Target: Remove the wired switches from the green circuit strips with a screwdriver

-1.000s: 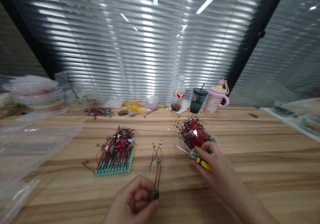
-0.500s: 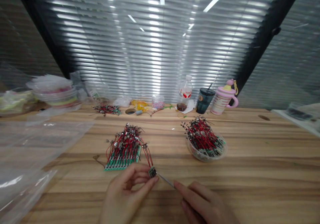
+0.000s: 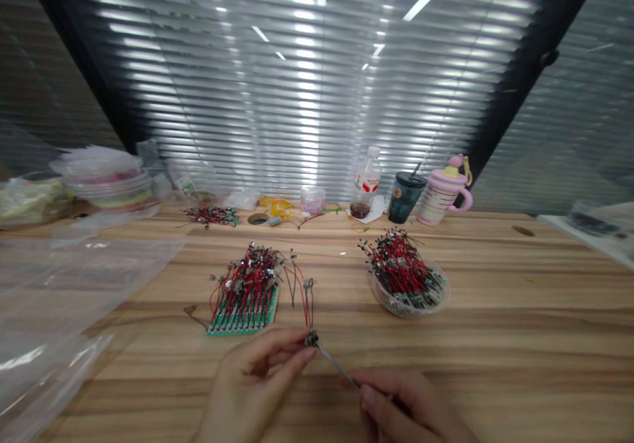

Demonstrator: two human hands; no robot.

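Note:
Between thumb and fingertips my left hand [image 3: 265, 380] pinches a small circuit board [image 3: 311, 339], whose red and black wires rise away from me. My right hand [image 3: 403, 403] grips a thin metal tool [image 3: 339, 366], its tip touching or very near the board's right side. Behind my left hand lies a green board panel [image 3: 240, 324] covered with red and black wires [image 3: 255, 271]. To the right, a round clear container [image 3: 409, 309] holds a heap of wired boards [image 3: 401, 268].
Plastic sheets [image 3: 74, 278] cover the left side. Along the back stand stacked tubs [image 3: 109, 182], a small wire pile [image 3: 212, 216], a pink jar [image 3: 312, 200], a bottle [image 3: 366, 184], a dark cup [image 3: 406, 197] and a pink mug [image 3: 438, 195]. A white tray edge [image 3: 589, 238] is at far right.
The small board has shifted slightly right and turned, its face now less visible, and its wires have swung right. My right hand and the tool's rear end have moved slightly right and down.

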